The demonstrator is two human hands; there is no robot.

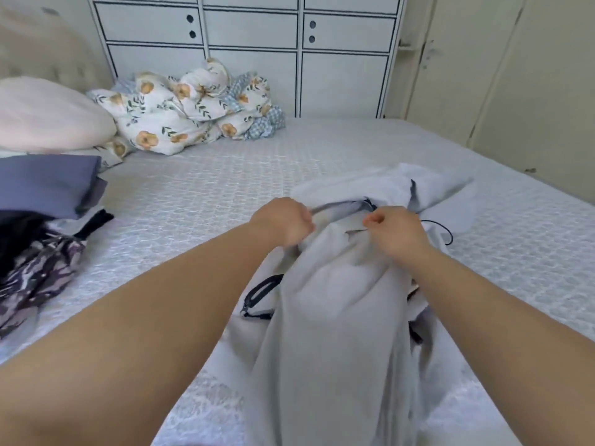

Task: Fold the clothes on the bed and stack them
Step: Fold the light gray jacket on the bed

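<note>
A pale grey garment (335, 323) with black zip pockets and a black drawstring hangs bunched in front of me over the bed (206, 194). My left hand (283, 222) grips its upper edge with curled fingers. My right hand (397, 235) pinches the same edge a short way to the right. The garment's far part lies crumpled on the bed behind my hands. At the left edge sits a stack of folded clothes (48, 185), blue-grey on top, with black and patterned pieces (38, 272) below.
A floral duvet (190, 111) is heaped at the head of the bed next to a pink pillow (48, 114). White cabinets (251, 37) stand behind the bed, and a cream wardrobe (515, 75) lines the right side.
</note>
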